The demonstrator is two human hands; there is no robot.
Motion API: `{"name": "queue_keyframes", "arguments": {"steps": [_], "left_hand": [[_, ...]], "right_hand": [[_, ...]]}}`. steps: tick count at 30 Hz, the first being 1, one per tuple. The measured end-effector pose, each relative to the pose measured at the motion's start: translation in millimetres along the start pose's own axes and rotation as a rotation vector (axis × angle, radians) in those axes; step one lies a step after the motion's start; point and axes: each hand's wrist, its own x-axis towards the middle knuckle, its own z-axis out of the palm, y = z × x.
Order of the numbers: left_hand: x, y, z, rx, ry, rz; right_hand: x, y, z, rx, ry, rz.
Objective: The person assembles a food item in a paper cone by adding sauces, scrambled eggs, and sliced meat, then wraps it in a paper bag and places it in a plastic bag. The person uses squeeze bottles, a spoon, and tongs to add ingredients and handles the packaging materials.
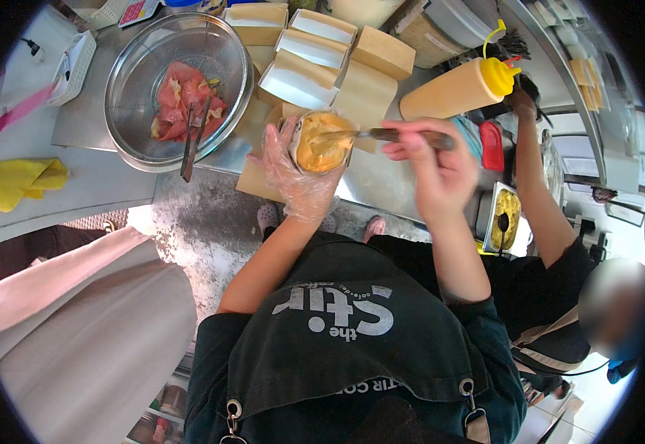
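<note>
steel counter (378, 179) in a tight kitchen, set along its back with open paper boxes (305, 52): a worker's gloved left hand (304, 185) holds an orange-topped piece (321, 152) (bread or a cup beneath the spread, the view does not settle which) over the counter near its edge, fingers curled round its left and lower sides. the coated face is turned up toward the camera, and the outline is close to round, so no clear long axis shows. the bare right hand (441, 166), closed on the handle of a spreader (381, 134), is raised directly to the right of the piece. the spreader's long axis runs nearly level across the view, handle to the right, tip pointing left into the orange coating, where its very end is hard to make out. the left hand touches the piece itself; the right meets it only through the tool, its own fingers apart from it. at left, a bowl (131, 92) holds pink slices (178, 92) and tongs (189, 152), one end over the rim; beyond the right hand are a yellow-capped bottle (448, 92) and a co-worker's arm (535, 163).
</note>
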Motion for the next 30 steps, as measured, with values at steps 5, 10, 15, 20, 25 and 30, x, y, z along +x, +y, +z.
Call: {"name": "queue_keyframes", "arguments": {"steps": [5,10,15,20,25,30], "left_hand": [[0,4,-2,0.016,-0.022,-0.029],[2,0,-1,-0.065,-0.038,-0.066],[-1,-2,2,-0.020,-0.013,-0.021],[6,-1,9,-0.077,0.033,0.022],[8,0,9,-0.146,0.036,0.022],[6,1,4,0.023,0.013,-0.023]], "right_hand": [[2,-34,-11,0.143,0.032,-0.196],[7,8,11,-0.048,-0.066,-0.017],[11,9,-31,0.017,-0.346,-0.011],[18,11,-24,-0.025,-0.563,0.065],[11,7,-44,-0.082,-0.460,0.009],[21,-44,-64,-0.033,-0.423,-0.081]]}}
